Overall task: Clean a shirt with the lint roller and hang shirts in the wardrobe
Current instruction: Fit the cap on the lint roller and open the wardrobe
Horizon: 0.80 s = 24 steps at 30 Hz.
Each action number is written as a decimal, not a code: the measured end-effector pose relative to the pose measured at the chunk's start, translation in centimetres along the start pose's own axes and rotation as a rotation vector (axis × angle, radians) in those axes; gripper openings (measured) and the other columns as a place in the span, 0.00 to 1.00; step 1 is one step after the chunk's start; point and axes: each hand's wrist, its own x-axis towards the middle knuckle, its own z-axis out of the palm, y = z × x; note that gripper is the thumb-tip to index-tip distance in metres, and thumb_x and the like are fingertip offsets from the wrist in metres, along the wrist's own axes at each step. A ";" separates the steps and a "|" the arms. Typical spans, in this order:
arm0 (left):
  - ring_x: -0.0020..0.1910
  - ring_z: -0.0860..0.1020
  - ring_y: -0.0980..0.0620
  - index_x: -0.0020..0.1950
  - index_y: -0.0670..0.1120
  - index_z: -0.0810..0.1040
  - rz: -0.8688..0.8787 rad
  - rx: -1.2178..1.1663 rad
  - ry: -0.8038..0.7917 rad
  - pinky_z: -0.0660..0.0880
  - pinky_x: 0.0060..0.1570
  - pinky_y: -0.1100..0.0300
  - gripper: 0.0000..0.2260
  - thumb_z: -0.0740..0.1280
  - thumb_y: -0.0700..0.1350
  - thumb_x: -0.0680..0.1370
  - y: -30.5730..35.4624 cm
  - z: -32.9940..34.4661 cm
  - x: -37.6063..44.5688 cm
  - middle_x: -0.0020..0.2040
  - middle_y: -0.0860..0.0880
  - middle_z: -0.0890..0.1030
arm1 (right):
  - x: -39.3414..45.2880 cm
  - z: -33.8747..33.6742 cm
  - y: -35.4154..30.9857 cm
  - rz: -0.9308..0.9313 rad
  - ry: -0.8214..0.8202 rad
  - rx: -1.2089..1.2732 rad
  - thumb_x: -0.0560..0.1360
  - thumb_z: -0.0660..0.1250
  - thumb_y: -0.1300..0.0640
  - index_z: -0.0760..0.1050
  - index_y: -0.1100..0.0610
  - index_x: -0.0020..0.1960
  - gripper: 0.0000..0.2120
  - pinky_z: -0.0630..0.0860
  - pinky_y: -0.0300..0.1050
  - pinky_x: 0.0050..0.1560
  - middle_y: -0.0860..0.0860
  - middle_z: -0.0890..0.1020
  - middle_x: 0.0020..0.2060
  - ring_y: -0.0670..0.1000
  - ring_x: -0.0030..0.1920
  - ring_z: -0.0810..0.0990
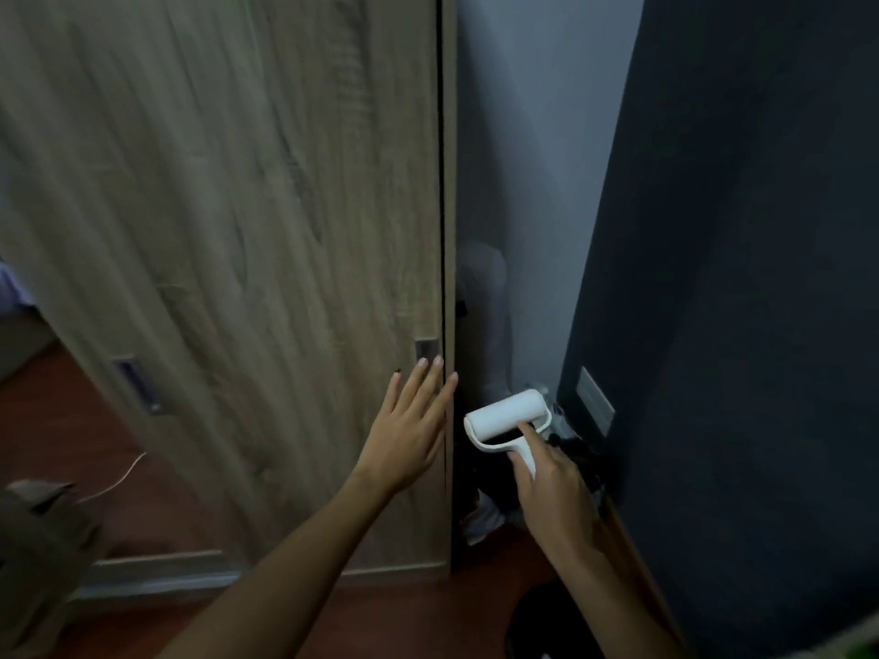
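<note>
The lint roller (508, 418) sits low in the right hand (554, 497), fingers clamped around its white handle and the index finger laid along the neck. It hangs in the dark gap between the wardrobe door (238, 259) and the dark wall (737, 278). The left hand (409, 430) is flat and spread, fingertips touching the door edge just below the recessed pull (426, 350). The step appears to be sliding the door. Hook the fingertips into the pull, push steadily sideways, and keep the roller clear of the door. No shirt is identifiable.
</note>
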 end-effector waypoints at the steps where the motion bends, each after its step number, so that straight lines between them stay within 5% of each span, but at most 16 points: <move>1: 0.76 0.56 0.43 0.75 0.44 0.62 0.009 0.016 0.007 0.59 0.71 0.42 0.25 0.57 0.47 0.78 -1.8 0.2 0.9 0.76 0.41 0.60 | 1.2 1.1 -0.6 -0.008 0.029 0.007 0.74 0.70 0.59 0.74 0.56 0.67 0.21 0.78 0.50 0.48 0.56 0.83 0.52 0.57 0.52 0.81; 11: 0.74 0.63 0.45 0.74 0.41 0.65 0.368 0.218 -0.108 0.54 0.71 0.47 0.27 0.54 0.44 0.75 -11.9 6.2 6.5 0.74 0.42 0.65 | 6.9 8.6 -4.7 0.174 0.198 0.055 0.73 0.71 0.57 0.57 0.58 0.77 0.37 0.77 0.54 0.54 0.62 0.77 0.62 0.61 0.60 0.77; 17: 0.74 0.61 0.45 0.75 0.44 0.64 0.333 0.215 -0.115 0.52 0.71 0.46 0.27 0.52 0.47 0.75 -13.0 10.5 8.2 0.76 0.42 0.63 | 8.2 11.5 -3.0 0.313 0.137 0.051 0.75 0.68 0.52 0.53 0.58 0.77 0.37 0.77 0.58 0.59 0.63 0.68 0.71 0.62 0.68 0.71; 21: 0.76 0.57 0.44 0.76 0.47 0.61 0.362 0.286 -0.140 0.49 0.72 0.43 0.31 0.59 0.45 0.72 -15.0 13.3 8.1 0.77 0.42 0.58 | 9.0 12.5 -2.2 0.344 0.150 0.099 0.76 0.66 0.51 0.51 0.57 0.78 0.37 0.74 0.56 0.63 0.60 0.65 0.73 0.59 0.70 0.69; 24: 0.76 0.55 0.46 0.78 0.48 0.56 0.361 0.317 -0.115 0.43 0.73 0.44 0.31 0.52 0.43 0.73 -15.8 14.4 8.2 0.78 0.44 0.56 | 9.4 13.0 -1.8 0.330 0.149 0.139 0.77 0.64 0.50 0.50 0.58 0.78 0.36 0.73 0.53 0.65 0.60 0.65 0.73 0.57 0.70 0.69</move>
